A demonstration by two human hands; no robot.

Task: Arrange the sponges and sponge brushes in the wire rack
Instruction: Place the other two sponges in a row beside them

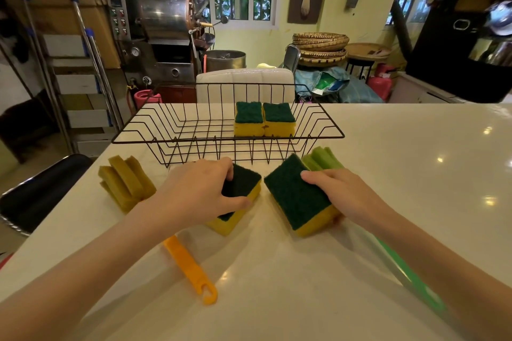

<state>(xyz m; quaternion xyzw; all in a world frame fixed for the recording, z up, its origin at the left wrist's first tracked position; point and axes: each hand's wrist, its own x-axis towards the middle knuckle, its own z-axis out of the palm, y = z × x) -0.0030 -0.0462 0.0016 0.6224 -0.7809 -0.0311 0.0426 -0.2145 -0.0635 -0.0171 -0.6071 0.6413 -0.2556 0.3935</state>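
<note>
On the white table [388,174] a black wire rack [227,137] sits toward the far side, and two yellow sponges with dark green scrub tops lie side by side in its right half: the left racked sponge [248,118] touching the right racked sponge [279,119]. Nearer, just in front of the rack, the left hand [199,191] is clamped on a sponge [238,202], thumb on its right edge and fingers over the far edge, while the right hand [343,194] grips a second sponge [299,196] from the right, fingers curled over its green top; this one is tilted, its left side raised. To the far left of the hands lies the olive-yellow sponge head [126,183] of a brush (its orange handle [191,268] runs under the left forearm toward the near edge). A light green sponge head [322,159] shows behind the right hand, its green handle [410,277] passing beneath the right forearm.
</note>
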